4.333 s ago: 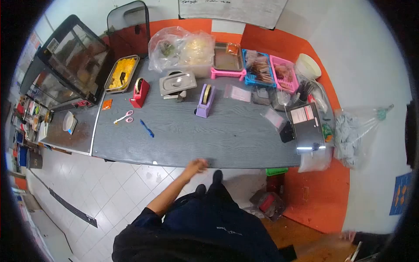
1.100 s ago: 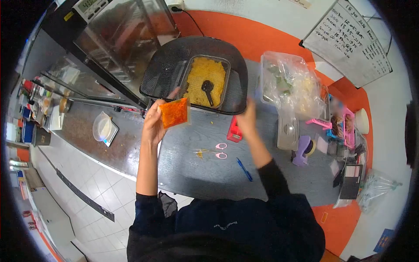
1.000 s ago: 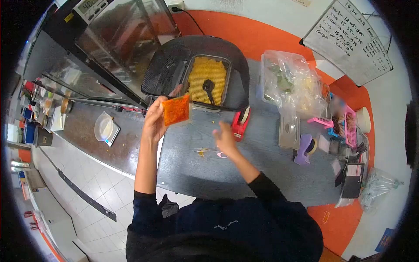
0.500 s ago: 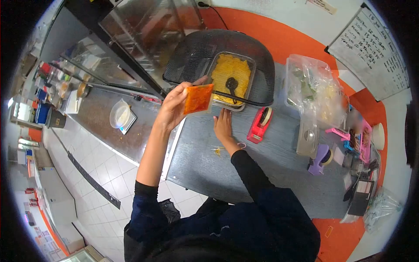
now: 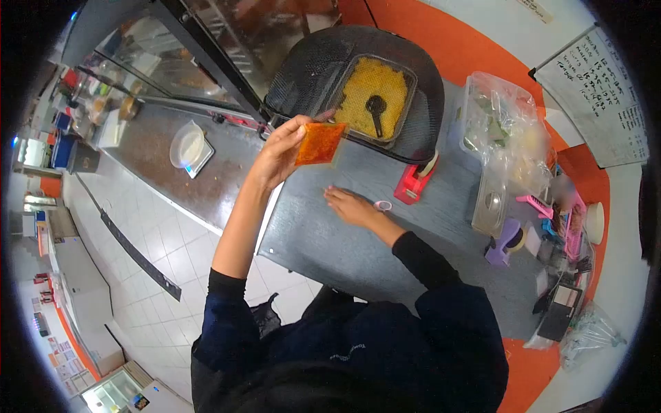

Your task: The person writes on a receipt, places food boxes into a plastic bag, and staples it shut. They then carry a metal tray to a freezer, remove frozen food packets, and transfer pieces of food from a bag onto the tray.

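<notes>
A grey wood-grain desk [image 5: 358, 255] stands against an orange wall [image 5: 454, 41], with a whiteboard [image 5: 599, 82] of handwriting hung at the far right. To the left the desk meets a brown counter [image 5: 151, 165], and behind that stands a glass display case [image 5: 200, 41]. The floor [image 5: 144, 241] below is pale tile.

The left hand [image 5: 279, 153] is raised above the desk's near left corner. It pinches a flat orange sachet [image 5: 319, 143] by one edge between thumb and fingers, in front of the mesh cover. The right hand [image 5: 348, 205] lies palm down on the desk. One pink handle loop of a pair of scissors [image 5: 383, 205] shows just beside its wrist. The hand seems to rest over the blades, but I cannot tell whether the fingers close on them.

A black mesh cover [image 5: 310, 69] sits tilted around a metal tray [image 5: 377, 93] filled with yellow food, and a black scoop [image 5: 375, 110] lies in it. A red tape dispenser [image 5: 412, 183] stands just in front of the tray. Further right, a clear plastic bag [image 5: 499, 127] holds greens and pale food. Below it sits a lidded steel container [image 5: 490, 203], then a purple tape dispenser [image 5: 502, 242] and pink baskets [image 5: 568, 220]; the baskets' contents are too small to make out. On the brown counter a white bowl [image 5: 186, 143] rests on a small scale.
</notes>
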Demonstrator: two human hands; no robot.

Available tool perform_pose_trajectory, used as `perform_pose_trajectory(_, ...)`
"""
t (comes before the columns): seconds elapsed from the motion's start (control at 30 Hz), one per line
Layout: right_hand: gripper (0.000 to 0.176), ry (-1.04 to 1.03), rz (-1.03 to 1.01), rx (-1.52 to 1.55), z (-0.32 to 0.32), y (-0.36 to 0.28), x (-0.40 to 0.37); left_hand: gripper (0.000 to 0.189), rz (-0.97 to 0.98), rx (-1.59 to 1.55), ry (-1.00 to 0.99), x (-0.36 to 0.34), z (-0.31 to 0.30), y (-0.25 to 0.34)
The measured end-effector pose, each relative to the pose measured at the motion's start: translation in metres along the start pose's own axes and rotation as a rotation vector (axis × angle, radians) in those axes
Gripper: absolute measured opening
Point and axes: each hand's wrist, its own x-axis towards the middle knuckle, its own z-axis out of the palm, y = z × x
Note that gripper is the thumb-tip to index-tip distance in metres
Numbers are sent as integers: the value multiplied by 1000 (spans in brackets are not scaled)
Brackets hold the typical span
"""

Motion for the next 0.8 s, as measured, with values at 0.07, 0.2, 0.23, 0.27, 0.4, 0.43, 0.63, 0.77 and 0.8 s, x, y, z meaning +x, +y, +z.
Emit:
perform_pose_trajectory(0.07,34,28,127,175,-22,-21,-21,21,-30,14,-1,-6,-12,-7)
perform_pose_trajectory(0.2,43,111,329,-176,-71,-41,-59,23,-37,-35,55,-17,-16,-19)
perform_pose_trajectory(0.23,43,109,339,-176,-71,-42,-68,23,-50,-38,67,-17,-27,-24)
perform_pose_trajectory(0.27,45,75,309,-224,-70,-42,-76,24,-64,-42,75,-19,-36,-29)
perform_pose_trajectory(0.4,41,-100,514,-322,-66,-50,-95,20,-32,-43,71,-16,-20,-25)
perform_pose_trajectory(0.43,41,-99,527,-327,-67,-53,-105,20,-40,-50,60,-16,-19,-26)
perform_pose_trajectory(0.63,41,-37,807,-123,-122,-93,-180,25,29,-51,94,-10,-20,-25)
perform_pose_trajectory(0.77,35,208,807,-627,-172,-109,-193,28,36,-77,35,-7,-32,-25)
perform_pose_trajectory(0.8,35,209,812,-626,-169,-106,-189,28,32,-77,32,-7,-30,-26)
